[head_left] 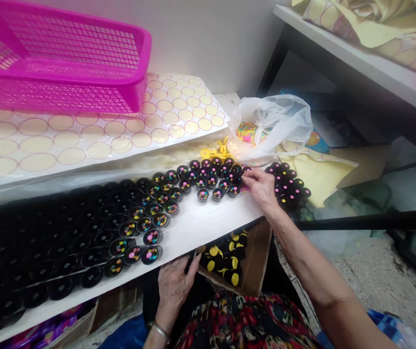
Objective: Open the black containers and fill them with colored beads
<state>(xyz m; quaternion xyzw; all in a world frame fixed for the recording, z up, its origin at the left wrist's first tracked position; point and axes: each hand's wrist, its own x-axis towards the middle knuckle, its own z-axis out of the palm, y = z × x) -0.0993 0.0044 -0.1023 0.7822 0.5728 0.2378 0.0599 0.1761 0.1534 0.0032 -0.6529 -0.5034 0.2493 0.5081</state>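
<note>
Right hand [261, 188] pinched shut, this side of the bag [284, 118], catch hidden; left hand's [176, 281] grip, can't tell. Black cups [217, 195] look light, stiff: pinch their rims!

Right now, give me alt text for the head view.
The right hand reaches among small black cups, some holding colored beads, on a white table. The left hand is near an open carton below the table's edge.
</note>
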